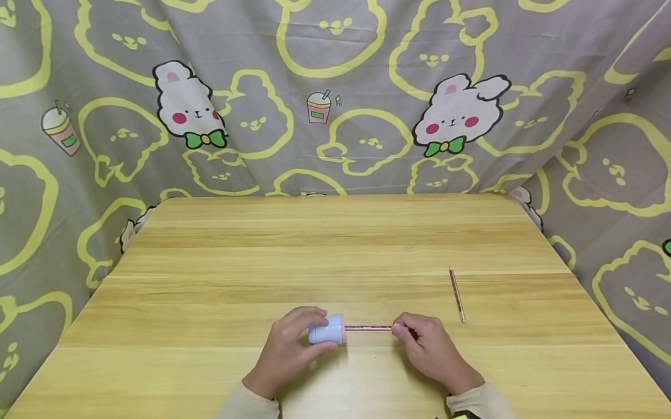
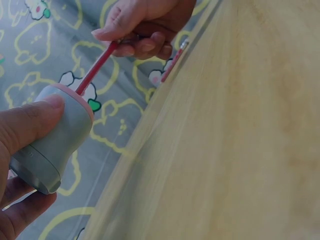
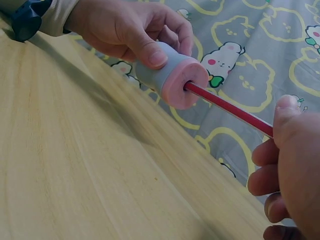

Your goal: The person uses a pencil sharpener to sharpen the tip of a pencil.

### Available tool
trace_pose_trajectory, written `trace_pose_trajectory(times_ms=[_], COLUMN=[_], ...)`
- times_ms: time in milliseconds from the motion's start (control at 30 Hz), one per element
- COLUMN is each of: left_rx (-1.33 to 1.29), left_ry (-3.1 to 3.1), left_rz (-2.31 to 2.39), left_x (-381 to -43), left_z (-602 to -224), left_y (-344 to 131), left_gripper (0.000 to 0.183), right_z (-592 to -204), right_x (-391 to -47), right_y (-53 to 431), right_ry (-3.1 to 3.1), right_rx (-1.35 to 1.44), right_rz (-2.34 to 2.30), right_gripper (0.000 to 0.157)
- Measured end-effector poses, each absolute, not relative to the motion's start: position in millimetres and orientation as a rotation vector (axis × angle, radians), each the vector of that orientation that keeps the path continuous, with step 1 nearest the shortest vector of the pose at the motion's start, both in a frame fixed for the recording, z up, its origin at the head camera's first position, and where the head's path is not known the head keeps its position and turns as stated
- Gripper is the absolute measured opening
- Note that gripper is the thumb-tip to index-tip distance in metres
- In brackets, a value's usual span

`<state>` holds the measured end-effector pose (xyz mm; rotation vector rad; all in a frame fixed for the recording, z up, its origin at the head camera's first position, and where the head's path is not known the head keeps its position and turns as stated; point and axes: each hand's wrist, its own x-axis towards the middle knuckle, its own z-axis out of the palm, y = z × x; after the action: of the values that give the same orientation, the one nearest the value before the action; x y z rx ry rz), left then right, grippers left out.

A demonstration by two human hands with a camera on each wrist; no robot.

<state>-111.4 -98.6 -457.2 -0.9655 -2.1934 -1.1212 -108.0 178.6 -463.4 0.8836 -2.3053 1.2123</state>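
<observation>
A light blue pencil sharpener (image 1: 325,331) with a pink end face lies on its side in my left hand (image 1: 289,340), gripped between thumb and fingers. Its pink face, seen in the right wrist view, has a round hole with a red pencil (image 3: 230,110) stuck into it. The pencil's tip is hidden inside the sharpener (image 3: 172,77). At the pencil's other end, my right hand (image 1: 427,345) pinches it between thumb and curled fingers. In the left wrist view the pencil (image 2: 97,67) runs straight from the sharpener to the right hand (image 2: 147,25).
A second pencil (image 1: 457,295), dark red with a pale end, lies on the wooden table (image 1: 256,250) beyond the right hand. Behind and beside the table hangs a grey curtain (image 1: 293,140) with yellow outlines and white rabbits.
</observation>
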Motion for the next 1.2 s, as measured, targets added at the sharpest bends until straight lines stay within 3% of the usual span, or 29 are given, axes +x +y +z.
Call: trace_pose_trajectory(times_ms=[433,700,1067,1200], left_rx=[-0.949,-0.954,-0.948,-0.949], left_ry=[-2.212,-2.198,-2.203,-2.201], left_rz=[-1.116,-1.108,-1.119,-1.112], left_x=[-110.9,-111.4,-110.8,-110.7], left_z=[-456.0,-456.2,-455.5,-455.7], left_y=[-98.8,-98.7,-99.2,-99.6], left_gripper=[0.037,0.037,0.036,0.036], right_z=[-466.0,-462.1,-464.2,-462.4], right_x=[-106.7,-105.4,-107.0,-106.4], right_y=[179.1,178.9,179.4,179.5], right_ry=[-2.375,-2.391,-2.409,-2.399], right_rx=[0.843,0.833,0.800,0.810], right_rz=[1.250,1.262,1.221,1.228], right_gripper=[0.004,0.019,0.011,0.015])
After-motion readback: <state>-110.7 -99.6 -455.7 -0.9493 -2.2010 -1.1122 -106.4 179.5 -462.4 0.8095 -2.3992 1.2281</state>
